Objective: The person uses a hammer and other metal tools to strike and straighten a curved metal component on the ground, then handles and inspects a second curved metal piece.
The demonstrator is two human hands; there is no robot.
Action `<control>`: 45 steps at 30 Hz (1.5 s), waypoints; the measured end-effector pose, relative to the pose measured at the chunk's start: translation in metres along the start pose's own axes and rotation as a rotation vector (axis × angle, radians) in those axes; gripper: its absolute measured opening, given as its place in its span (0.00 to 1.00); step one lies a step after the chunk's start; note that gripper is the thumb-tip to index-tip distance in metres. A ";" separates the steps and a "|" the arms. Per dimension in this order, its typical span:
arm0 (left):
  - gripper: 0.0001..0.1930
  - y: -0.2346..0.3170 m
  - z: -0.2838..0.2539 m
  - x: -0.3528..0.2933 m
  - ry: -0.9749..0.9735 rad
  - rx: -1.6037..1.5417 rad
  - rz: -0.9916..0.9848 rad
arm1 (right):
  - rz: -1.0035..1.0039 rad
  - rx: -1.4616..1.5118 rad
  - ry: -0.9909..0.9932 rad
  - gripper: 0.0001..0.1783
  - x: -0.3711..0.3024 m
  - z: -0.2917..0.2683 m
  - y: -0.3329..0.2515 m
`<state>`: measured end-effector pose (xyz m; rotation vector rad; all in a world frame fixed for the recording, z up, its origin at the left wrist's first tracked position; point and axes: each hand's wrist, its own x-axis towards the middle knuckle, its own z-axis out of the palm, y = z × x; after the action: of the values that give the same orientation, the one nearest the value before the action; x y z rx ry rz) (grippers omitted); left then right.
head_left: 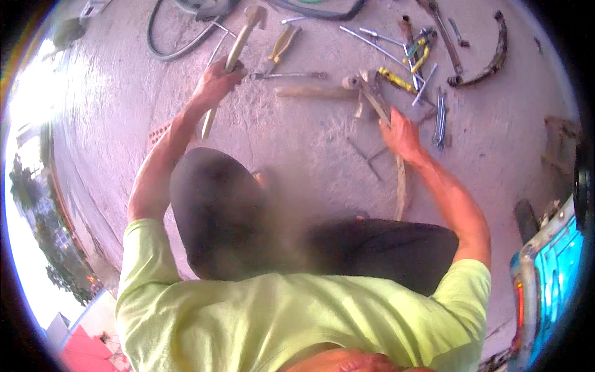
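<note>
My left hand [217, 80] is closed around the pale wooden handle of a hammer [242, 42], whose head points away from me at the far left. On the right, my right hand [401, 135] grips the wooden handle of a second hammer [401, 186]; its head end is among other tools, partly overlapped. Beside that head, another wooden handle [316, 92] lies flat on the floor. Pliers with yellow handles [284, 46] and a metal wrench [291, 75] lie between my hands. Near my right hand are several spanners [440, 121] and a yellow-handled tool [396, 79].
More pliers [421, 51] and thin metal rods [375, 44] lie far right, near a curved rusty bar [499, 53]. A grey hose [162, 54] loops at the far left. My dark-trousered knees [211, 192] are bent close below my hands. A blue object [555, 266] stands at right.
</note>
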<state>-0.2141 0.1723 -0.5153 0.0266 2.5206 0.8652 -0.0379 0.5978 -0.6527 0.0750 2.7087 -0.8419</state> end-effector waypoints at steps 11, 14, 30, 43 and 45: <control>0.25 -0.018 0.140 0.043 -0.062 0.060 0.251 | 0.138 -0.087 0.218 0.13 -0.022 0.021 -0.018; 0.26 -0.046 0.164 0.043 0.043 0.136 0.357 | 0.144 -0.060 0.290 0.13 -0.019 0.024 -0.032; 0.26 -0.066 0.179 0.059 0.068 0.179 0.347 | 0.371 -0.293 0.365 0.20 -0.019 0.039 -0.067; 0.24 -0.058 0.167 0.059 0.092 0.149 0.356 | 0.359 0.038 0.148 0.23 -0.010 0.026 -0.030; 0.24 -0.056 0.164 0.058 0.099 0.144 0.367 | 0.342 0.042 0.146 0.22 -0.008 0.023 -0.034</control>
<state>-0.1858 0.2317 -0.6857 0.5195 2.7129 0.8341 -0.0283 0.5571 -0.6498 0.6116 2.6956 -0.8142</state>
